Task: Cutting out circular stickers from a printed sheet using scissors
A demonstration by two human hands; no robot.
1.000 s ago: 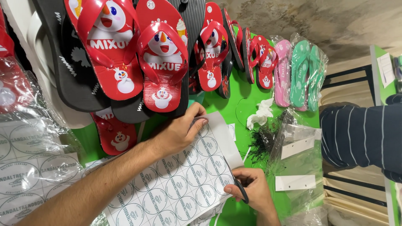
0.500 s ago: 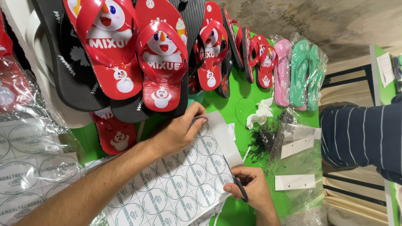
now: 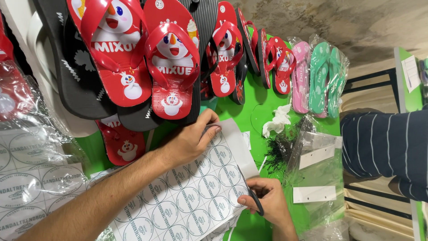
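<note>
At the far left lies a stack of printed round-label sheets under clear plastic (image 3: pixel 33 178), with red snowman-print rubber flip-flops (image 3: pixel 171 67) hung above. The left hand (image 3: pixel 189 140) pins the white sheet of round stickers (image 3: pixel 187 196) to the green table (image 3: pixel 256 102), fingers curled over its far edge. The right hand (image 3: pixel 267 201), fingers closed on black scissors (image 3: pixel 250 191), is cutting at the sheet's right edge; the next snip needs the sheet kept flat. To the right, clear plastic bags (image 3: pixel 318 178) and a striped sleeve (image 3: pixel 388 149) crowd the table.

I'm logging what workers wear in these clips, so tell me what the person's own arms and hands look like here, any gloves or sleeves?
Both are bare. The left hand has no glove and no ring that shows, and its forearm is uncovered to the frame edge. The right hand is also gloveless; its wrist shows no watch or band. No sleeve of theirs is visible.
</note>
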